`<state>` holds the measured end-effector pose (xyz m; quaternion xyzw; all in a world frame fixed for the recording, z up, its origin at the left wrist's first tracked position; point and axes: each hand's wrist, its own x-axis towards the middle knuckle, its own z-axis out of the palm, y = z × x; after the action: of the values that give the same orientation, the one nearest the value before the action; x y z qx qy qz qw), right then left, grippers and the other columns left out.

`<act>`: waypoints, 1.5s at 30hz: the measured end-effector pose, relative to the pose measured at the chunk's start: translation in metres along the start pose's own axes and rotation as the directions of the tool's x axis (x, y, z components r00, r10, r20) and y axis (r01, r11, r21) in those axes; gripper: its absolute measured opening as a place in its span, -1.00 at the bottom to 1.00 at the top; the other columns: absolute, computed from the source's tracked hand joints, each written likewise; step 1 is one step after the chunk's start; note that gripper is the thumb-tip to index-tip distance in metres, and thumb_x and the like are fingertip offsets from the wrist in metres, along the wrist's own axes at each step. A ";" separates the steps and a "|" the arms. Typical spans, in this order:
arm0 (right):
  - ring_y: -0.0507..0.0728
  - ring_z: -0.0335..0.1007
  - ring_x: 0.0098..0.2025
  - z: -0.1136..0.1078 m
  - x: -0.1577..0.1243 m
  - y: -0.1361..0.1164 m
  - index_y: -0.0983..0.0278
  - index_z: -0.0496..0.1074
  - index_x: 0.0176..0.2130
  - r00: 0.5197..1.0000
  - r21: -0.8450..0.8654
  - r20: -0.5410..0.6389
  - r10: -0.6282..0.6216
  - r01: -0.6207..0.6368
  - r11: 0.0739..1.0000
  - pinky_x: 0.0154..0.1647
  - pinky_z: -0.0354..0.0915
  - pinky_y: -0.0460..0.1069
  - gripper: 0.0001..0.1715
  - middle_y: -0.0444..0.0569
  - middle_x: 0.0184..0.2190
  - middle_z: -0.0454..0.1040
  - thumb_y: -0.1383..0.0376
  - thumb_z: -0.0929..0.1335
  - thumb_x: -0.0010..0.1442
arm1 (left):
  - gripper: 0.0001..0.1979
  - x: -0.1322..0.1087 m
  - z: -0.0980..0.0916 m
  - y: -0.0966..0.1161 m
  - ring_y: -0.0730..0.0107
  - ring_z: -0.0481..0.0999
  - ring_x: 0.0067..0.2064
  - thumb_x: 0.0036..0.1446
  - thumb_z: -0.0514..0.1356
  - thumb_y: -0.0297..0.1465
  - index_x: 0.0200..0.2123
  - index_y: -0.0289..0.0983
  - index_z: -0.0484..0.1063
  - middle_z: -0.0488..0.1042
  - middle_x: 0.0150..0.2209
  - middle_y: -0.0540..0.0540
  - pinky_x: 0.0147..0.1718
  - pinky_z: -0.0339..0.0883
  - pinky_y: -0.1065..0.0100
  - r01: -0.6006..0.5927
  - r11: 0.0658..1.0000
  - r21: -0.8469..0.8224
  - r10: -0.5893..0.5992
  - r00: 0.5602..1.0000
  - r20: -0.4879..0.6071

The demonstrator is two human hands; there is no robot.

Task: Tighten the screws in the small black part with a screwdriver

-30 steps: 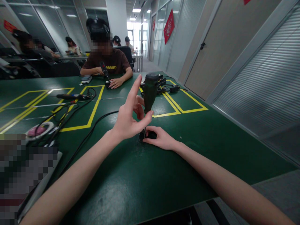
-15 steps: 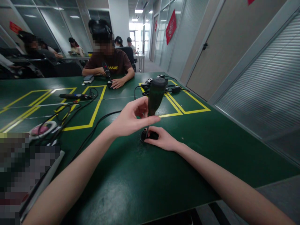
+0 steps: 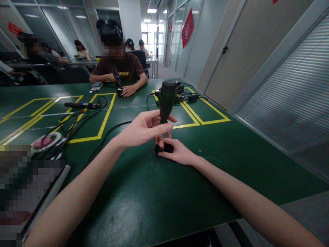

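A screwdriver (image 3: 167,100) with a dark, thick handle stands nearly upright in the middle of the view. My left hand (image 3: 149,128) is closed around the lower handle, its thumb across the near side and some fingertips reaching down by the shaft. Below it, a small black part (image 3: 157,150) with a rounded edge lies on the green table (image 3: 144,192). My right hand (image 3: 180,153) grips that part from the right between thumb and fingers. The screwdriver's tip is hidden behind my left fingers, so I cannot tell whether it touches the part.
Several black cables and adapters (image 3: 190,97) lie at the far right. Left of me are a corded black tool (image 3: 82,105), a white tape roll (image 3: 58,139) and a cable (image 3: 108,132). A co-worker (image 3: 120,68) sits opposite, holding a tool. Yellow tape (image 3: 106,118) marks the table.
The screwdriver has come more upright, its handle top shifting left. My left fingers have moved down around the shaft. My right hand stays on the black part.
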<state>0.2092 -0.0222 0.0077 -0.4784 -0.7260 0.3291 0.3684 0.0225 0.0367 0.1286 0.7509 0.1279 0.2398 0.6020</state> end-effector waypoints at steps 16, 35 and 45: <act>0.15 0.50 -0.22 0.001 0.001 0.005 0.28 0.53 -0.13 1.000 -0.013 -0.012 -0.014 0.014 1.000 -0.10 0.39 0.06 -0.72 -0.03 -0.24 0.60 0.21 0.49 0.17 | -0.60 0.006 -0.015 -0.016 0.17 0.63 -0.51 0.15 0.10 -0.10 -0.19 -0.32 0.47 0.64 -0.37 -0.20 -0.47 0.46 0.25 0.072 0.949 -0.306 -0.060 0.997 0.048; 0.17 0.50 -0.21 0.002 0.001 0.008 0.30 0.51 -0.14 1.000 -0.007 -0.021 -0.014 0.014 1.000 -0.09 0.38 0.08 -0.71 0.00 -0.23 0.59 0.19 0.49 0.17 | -0.52 0.006 -0.015 -0.017 0.18 0.63 -0.49 0.18 0.02 -0.17 -0.06 -0.38 0.53 0.55 -0.37 -0.17 -0.51 0.43 0.29 0.092 0.945 -0.314 -0.085 0.996 0.034; 0.15 0.49 -0.22 0.002 0.002 0.007 0.29 0.51 -0.17 1.000 0.004 -0.017 -0.024 0.024 1.000 -0.09 0.39 0.06 -0.75 -0.02 -0.24 0.59 0.21 0.48 0.17 | -0.62 0.007 -0.017 -0.020 0.15 0.66 -0.46 0.19 0.08 -0.16 -0.13 -0.36 0.40 0.57 -0.37 -0.13 -0.51 0.42 0.34 0.085 0.895 -0.438 -0.042 0.993 0.106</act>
<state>0.2101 -0.0187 0.0014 -0.4716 -0.7280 0.3220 0.3794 0.0214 0.0594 0.1139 0.6007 0.0662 0.2073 0.7693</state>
